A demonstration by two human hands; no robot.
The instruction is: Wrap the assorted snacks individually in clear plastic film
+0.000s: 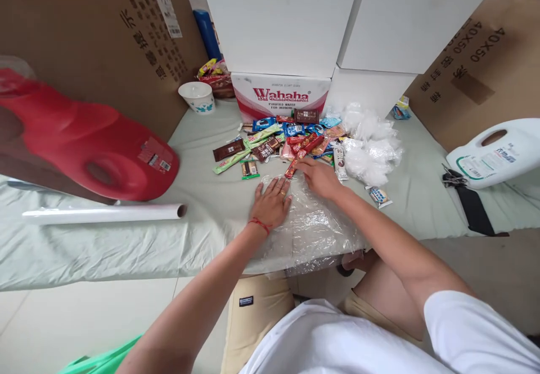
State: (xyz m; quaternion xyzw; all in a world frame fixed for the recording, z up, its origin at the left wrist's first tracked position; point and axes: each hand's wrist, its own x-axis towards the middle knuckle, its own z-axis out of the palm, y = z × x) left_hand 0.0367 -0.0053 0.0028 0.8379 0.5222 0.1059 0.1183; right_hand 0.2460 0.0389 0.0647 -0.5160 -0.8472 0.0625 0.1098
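Observation:
My left hand [272, 201] lies flat with its fingers spread, palm down at the left edge of a clear plastic film [318, 219] on the cloth-covered table. My right hand [319, 177] is just to the right, its fingertips closed on the near end of a red-wrapped snack bar [301, 153]. That bar slants out of a heap of wrapped snacks. Around it are a brown-wrapped bar [228, 149], a green stick packet [232, 161], a blue packet [264, 124] and a white-wrapped bar [340, 161]. The right thumb is partly hidden.
Crumpled clear plastic [371, 146] piles right of the heap. A Wahaba-style printed carton [282, 95] stands behind. Left are a paper cup [197, 97], a red jug [97, 138] and a film roll [105, 213]. A white bottle [498, 154] and black strap [475, 211] lie right.

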